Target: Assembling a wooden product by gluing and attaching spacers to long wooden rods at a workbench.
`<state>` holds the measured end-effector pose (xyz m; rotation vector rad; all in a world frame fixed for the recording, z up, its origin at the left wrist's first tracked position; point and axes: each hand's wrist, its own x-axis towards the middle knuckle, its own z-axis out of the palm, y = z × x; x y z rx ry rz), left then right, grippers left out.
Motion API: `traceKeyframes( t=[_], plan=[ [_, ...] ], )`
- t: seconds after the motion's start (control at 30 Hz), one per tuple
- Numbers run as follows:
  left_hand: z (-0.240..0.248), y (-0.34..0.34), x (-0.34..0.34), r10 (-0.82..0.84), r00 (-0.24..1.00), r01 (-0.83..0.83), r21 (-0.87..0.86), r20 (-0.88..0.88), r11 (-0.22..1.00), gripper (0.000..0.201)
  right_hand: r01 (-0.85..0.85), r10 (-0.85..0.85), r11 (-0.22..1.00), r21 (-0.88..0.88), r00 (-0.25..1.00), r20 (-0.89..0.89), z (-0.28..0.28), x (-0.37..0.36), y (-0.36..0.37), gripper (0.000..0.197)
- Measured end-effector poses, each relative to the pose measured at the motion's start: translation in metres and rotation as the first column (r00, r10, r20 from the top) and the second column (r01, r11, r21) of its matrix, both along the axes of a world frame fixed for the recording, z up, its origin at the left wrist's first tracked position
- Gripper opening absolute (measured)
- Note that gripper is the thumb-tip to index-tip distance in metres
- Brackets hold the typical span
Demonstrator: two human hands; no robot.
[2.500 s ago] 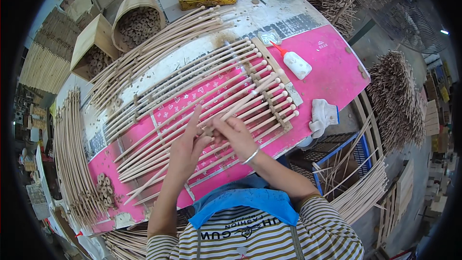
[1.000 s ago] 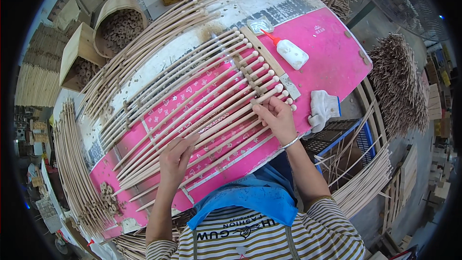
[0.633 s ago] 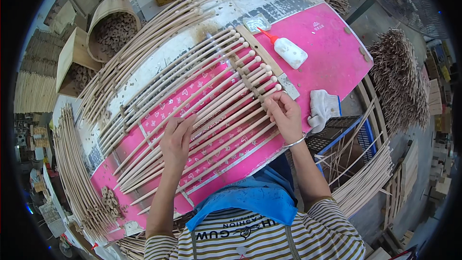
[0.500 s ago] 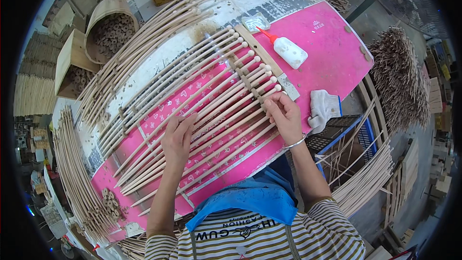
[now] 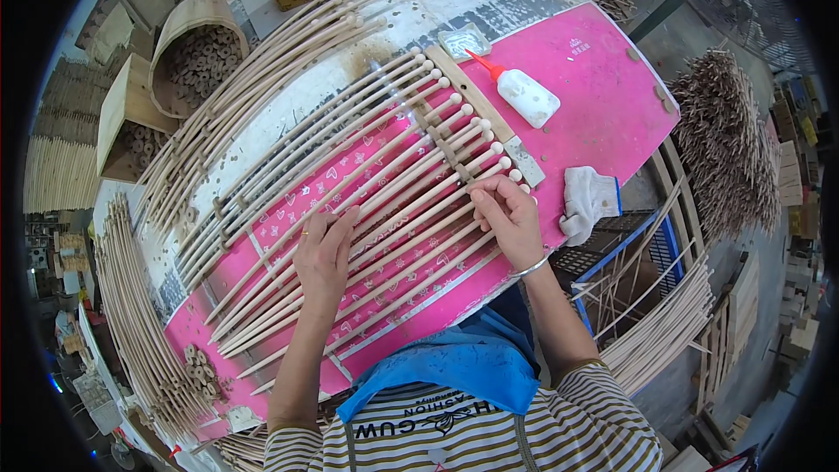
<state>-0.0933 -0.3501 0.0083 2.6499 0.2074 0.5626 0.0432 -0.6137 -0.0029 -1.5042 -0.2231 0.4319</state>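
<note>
Long thin wooden sticks with round ball ends point(image 5: 411, 182) lie side by side across a pink patterned board. My left hand point(image 5: 323, 249) is closed on one of the sticks around its middle. Near the ball ends, my right hand point(image 5: 507, 217) pinches a stick between thumb and fingertips; the exact grip is partly hidden by the fingers. A notched wooden strip point(image 5: 450, 153) crosses under the sticks close to their ball ends, and a flat wooden bar point(image 5: 472, 92) lies beyond the balls.
A white glue bottle point(image 5: 526, 98) with a red nozzle lies right of the sticks. Near the table edge is a white glove point(image 5: 587, 201). More sticks point(image 5: 245, 79) lie at the far left, beside a round wooden tub point(image 5: 166, 74) of small rings. A blue crate point(image 5: 669, 253) stands at right.
My right hand has shifted slightly left along the sticks, and ball ends it was covering now show beyond it. My left hand has barely moved.
</note>
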Motion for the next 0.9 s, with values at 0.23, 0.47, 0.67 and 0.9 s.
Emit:
traceKeyframes(
  t=[0.23,0.47,0.67,0.9],
  plan=[
    [0.000,0.003,0.001,-0.010,1.000,0.013,0.107,-0.022,0.994,0.033,0.000,0.000,1.000,-0.008,1.000,0.006,0.003,0.003,0.000,0.019],
    [0.001,0.041,0.005,0.104,0.994,-0.108,-0.112,-0.036,0.988,0.039,0.003,-0.003,1.000,0.009,1.000,0.030,0.003,-0.001,-0.003,0.018],
    [-0.010,0.090,0.013,0.125,0.991,-0.113,0.195,-0.049,0.974,0.037,-0.010,0.009,1.000,0.013,1.000,0.026,0.002,-0.004,-0.001,0.017],
    [-0.020,0.103,0.023,0.177,0.984,-0.160,0.300,-0.030,0.940,0.031,-0.078,0.078,0.997,-0.011,0.996,0.041,0.002,-0.007,0.001,0.019]
  ],
)
